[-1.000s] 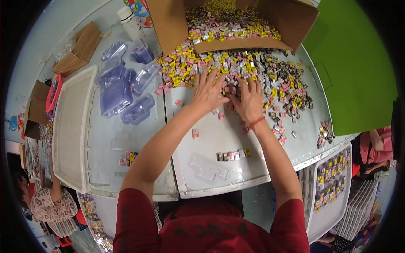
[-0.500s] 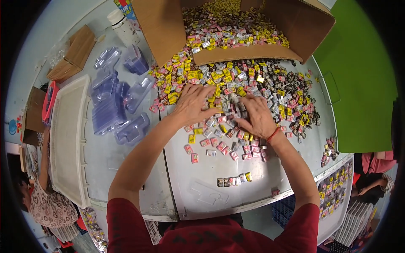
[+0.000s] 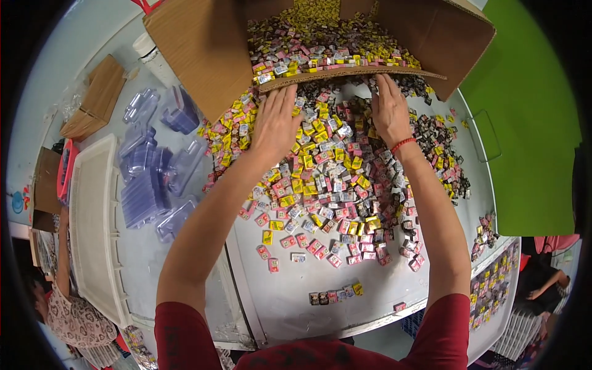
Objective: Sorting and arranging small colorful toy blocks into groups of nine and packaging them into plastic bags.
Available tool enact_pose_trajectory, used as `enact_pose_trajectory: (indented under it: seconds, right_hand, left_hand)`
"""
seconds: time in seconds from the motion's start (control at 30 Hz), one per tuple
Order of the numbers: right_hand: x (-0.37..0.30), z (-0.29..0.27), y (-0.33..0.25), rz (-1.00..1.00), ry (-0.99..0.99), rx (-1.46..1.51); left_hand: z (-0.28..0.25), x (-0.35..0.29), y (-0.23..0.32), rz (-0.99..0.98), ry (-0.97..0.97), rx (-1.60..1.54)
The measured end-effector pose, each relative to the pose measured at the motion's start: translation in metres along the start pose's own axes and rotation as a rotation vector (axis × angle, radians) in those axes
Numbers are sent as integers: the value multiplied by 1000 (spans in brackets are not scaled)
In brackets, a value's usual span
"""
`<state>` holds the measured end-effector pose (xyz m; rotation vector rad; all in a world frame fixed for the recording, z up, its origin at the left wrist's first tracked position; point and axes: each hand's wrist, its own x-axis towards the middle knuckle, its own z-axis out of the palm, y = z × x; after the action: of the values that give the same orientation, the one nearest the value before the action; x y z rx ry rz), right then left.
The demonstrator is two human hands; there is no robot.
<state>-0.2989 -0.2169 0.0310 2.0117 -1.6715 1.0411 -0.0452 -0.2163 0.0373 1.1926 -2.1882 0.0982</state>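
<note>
A thick pile of small wrapped blocks (image 3: 333, 166), in yellow, pink, white and black, spreads over the table in front of a tipped cardboard box (image 3: 191, 52). My left hand (image 3: 276, 123) lies over the pile's left part, its outstretched fingertips at the lower edge of the box's front flap (image 3: 351, 77). At the flap's right part, my right hand (image 3: 390, 114) also reaches forward with extended fingers, a red bracelet on its wrist. Neither hand has a block visibly in its grasp. A short row of blocks (image 3: 333, 295) sits apart, nearer to me.
Clear bluish plastic trays (image 3: 145, 191) are heaped at left, beside a white plastic crate (image 3: 92, 222). A white bottle (image 3: 154, 58) stands behind them. On the right, a tray of sorted blocks (image 3: 493, 287) adjoins the table. Other people are at both sides.
Both hands have moved forward from the middle of the pile to the box flap. Blocks now spread farther toward me, and the whole view has shifted slightly.
</note>
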Motion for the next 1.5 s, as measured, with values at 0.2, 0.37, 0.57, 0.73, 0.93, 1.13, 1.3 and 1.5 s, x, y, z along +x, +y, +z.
enact_pose_trajectory:
  seconds: [0.2, 0.37, 0.57, 0.73, 0.93, 1.13, 1.3, 1.5]
  right_hand:
    - [3, 33, 38, 122, -222, -40]
    - [5, 55, 63, 126, -216, -137]
    - [22, 73, 58, -3, -297, -217]
    - [34, 100, 34, -101, -362, -114]
    - [41, 105, -15, -3, -342, 8]
    - [11, 90, -26, -165, -454, 59]
    - [28, 24, -45, -161, -665, 444]
    - [71, -53, -45, 86, -656, 526]
  left_hand:
    - [4, 64, -35, -35, 154, -240]
    - [3, 84, -40, -31, 268, -106]
    - [-12, 99, -45, -145, 75, -202]
    - [-3, 92, -67, -70, -62, -122]
    - [33, 68, -86, -199, -375, -59]
    - [31, 62, -56, -202, -563, -79]
    - [9, 42, -54, -14, -583, -439]
    - [-60, 50, -21, 199, -593, -589]
